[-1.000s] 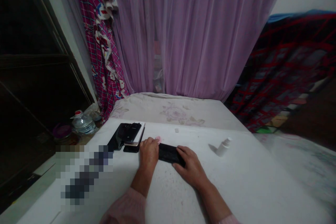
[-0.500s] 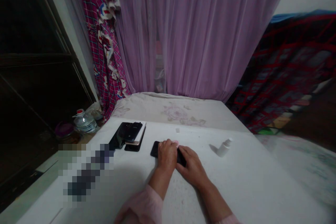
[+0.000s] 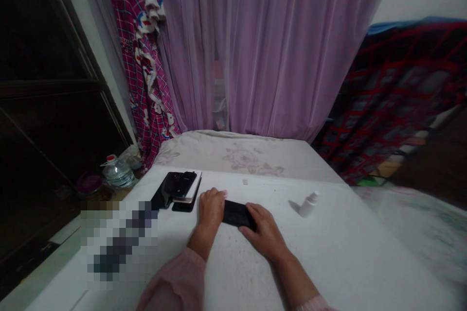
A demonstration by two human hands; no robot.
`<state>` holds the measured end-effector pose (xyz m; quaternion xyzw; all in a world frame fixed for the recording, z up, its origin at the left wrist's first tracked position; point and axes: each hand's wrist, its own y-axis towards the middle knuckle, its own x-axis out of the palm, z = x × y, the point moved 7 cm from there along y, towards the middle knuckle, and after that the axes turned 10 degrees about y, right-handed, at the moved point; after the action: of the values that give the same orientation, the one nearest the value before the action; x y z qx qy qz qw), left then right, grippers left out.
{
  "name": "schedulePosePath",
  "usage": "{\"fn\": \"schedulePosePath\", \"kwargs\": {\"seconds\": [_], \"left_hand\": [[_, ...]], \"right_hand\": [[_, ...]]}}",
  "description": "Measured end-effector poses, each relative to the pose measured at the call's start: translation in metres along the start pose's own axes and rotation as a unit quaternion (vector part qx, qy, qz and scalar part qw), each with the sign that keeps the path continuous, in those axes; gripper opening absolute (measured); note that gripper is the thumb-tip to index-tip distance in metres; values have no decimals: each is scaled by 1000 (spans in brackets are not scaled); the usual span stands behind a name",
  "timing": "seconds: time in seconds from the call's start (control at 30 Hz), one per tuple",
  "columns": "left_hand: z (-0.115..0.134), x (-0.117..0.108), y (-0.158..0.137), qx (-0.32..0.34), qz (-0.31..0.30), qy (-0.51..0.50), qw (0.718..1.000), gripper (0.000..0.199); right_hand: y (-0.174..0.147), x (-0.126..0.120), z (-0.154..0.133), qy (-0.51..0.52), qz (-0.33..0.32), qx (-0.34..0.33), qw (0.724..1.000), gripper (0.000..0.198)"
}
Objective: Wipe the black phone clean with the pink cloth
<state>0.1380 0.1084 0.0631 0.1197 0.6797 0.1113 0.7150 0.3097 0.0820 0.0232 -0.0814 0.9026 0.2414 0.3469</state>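
A black phone [image 3: 238, 214] lies flat on the white table, its long side running left to right. My right hand [image 3: 264, 231] grips its right end, thumb on the near edge and fingers over the far one. Over the left end rests my left hand [image 3: 212, 208], fingers bent and closed. A small pink piece [image 3: 225, 194], perhaps cloth, peeks out beyond those fingertips; most of it is hidden. To the left are a stack of phones [image 3: 187, 185] and a larger glossy black device [image 3: 167, 189]. A small white spray bottle [image 3: 309, 205] stands upright to the right.
The white table [image 3: 328, 262] reaches a flower-patterned cloth [image 3: 242, 155] at the back. Purple curtains [image 3: 284, 48] hang behind it. A water jug [image 3: 118, 172] with a red cap sits low at the left. A blurred-out patch [image 3: 120, 243] covers something at the table's left side.
My left hand has slid left along the phone with the pink piece, uncovering the phone's middle. My right hand keeps its hold on the right end.
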Motion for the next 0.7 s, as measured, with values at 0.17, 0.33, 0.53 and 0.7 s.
{"fn": "schedulePosePath", "kwargs": {"seconds": [0.17,0.33,0.53,0.7], "left_hand": [[-18,1,-6,-18,13,4,1000,26],[-13,-1,-13,-28,23,8,999,26],[16,-5,-25,2,17,-13,1000,23],[37,-7,-34,24,3,-38,999,22]], "right_hand": [[1,-1,-1,0,-8,12,1000,60],[1,-1,-2,-4,-10,8,1000,60],[0,0,-2,-8,6,-8,1000,62],[0,1,1,-16,14,-23,1000,66]]}}
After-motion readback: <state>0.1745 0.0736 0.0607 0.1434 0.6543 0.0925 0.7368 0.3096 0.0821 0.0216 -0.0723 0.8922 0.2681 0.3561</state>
